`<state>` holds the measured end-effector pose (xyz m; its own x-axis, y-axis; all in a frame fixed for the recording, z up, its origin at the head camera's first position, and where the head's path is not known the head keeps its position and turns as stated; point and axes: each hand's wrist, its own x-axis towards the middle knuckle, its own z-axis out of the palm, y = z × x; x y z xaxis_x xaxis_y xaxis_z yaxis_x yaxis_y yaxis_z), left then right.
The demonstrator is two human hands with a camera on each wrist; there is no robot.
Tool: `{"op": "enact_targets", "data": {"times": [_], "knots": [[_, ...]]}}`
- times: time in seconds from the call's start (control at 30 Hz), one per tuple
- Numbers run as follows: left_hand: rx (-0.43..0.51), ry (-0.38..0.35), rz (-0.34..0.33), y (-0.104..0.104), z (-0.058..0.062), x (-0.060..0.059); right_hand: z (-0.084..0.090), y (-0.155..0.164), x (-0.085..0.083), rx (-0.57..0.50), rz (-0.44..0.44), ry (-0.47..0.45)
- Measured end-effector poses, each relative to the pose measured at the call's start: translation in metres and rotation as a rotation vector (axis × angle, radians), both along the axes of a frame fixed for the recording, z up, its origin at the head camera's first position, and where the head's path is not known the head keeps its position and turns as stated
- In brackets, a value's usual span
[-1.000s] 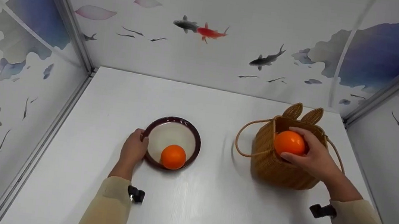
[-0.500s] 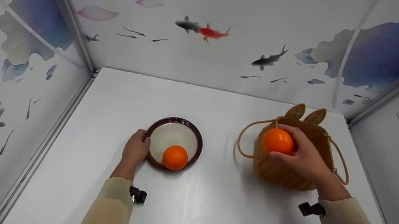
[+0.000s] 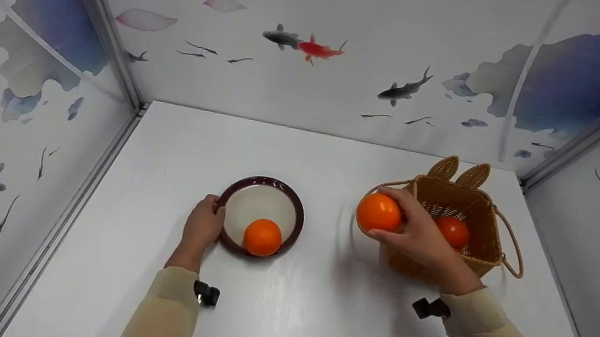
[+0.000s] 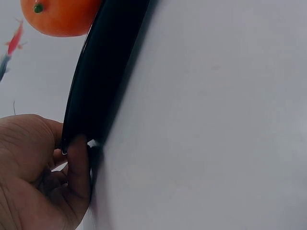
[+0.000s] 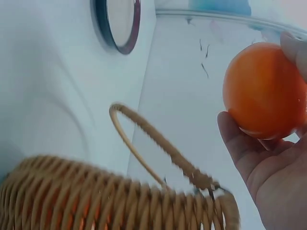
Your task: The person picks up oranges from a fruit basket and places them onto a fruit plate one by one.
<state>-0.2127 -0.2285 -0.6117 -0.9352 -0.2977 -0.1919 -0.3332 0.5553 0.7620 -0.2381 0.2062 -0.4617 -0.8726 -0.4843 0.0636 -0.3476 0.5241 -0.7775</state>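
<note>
Plate (image 3: 296, 205) left on worktop (image 3: 283, 313), one orange (image 3: 262, 237) in it; basket (image 3: 486, 243) right, another orange (image 3: 452, 232) inside.

The plate (image 3: 297, 213) has a dark maroon rim around a cream centre and carries a plain orange fruit (image 3: 262, 237); two more fruits, one (image 3: 378, 212) held over the basket's edge and one (image 3: 452, 231) inside it, are the same bright orange. The basket (image 3: 476, 211) is tan woven wicker. The table (image 3: 283, 313) is plain white, the sleeves (image 3: 164, 317) are pale beige, and the walls (image 3: 298, 83) are white, printed with grey and red fish, pink petals and blue-grey leaf washes.
</note>
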Motion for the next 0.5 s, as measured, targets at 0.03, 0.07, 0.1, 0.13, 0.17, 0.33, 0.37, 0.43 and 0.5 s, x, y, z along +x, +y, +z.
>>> {"op": "enact_targets", "data": {"times": [0.03, 0.07, 0.1, 0.13, 0.17, 0.33, 0.37, 0.43, 0.5], "knots": [[-0.002, -0.002, 0.002, 0.000, 0.000, 0.000, -0.002, -0.005, 0.000, -0.009, 0.009, -0.005], [-0.002, -0.003, 0.003, 0.000, 0.000, 0.000, -0.004, -0.009, -0.001, -0.016, 0.018, -0.010], [-0.002, -0.004, 0.004, 0.000, 0.000, 0.000, -0.006, -0.013, -0.001, -0.020, 0.026, -0.013], [-0.001, -0.005, 0.004, 0.000, 0.000, 0.000, -0.009, -0.017, 0.000, -0.022, 0.034, -0.014], [0.000, -0.006, 0.005, 0.000, -0.001, 0.000, -0.011, -0.020, 0.001, -0.020, 0.042, -0.013], [0.005, -0.013, 0.006, 0.001, -0.002, -0.001, -0.023, -0.034, 0.002, -0.031, 0.076, 0.000], [0.005, -0.013, 0.007, 0.001, -0.002, -0.001, -0.027, -0.037, 0.002, -0.032, 0.080, 0.003], [0.004, -0.012, 0.008, 0.000, -0.002, -0.001, -0.034, -0.044, 0.000, -0.037, 0.085, 0.000], [0.005, -0.008, 0.010, -0.001, -0.002, -0.001, -0.042, -0.051, -0.002, -0.033, 0.085, 0.006]]}}
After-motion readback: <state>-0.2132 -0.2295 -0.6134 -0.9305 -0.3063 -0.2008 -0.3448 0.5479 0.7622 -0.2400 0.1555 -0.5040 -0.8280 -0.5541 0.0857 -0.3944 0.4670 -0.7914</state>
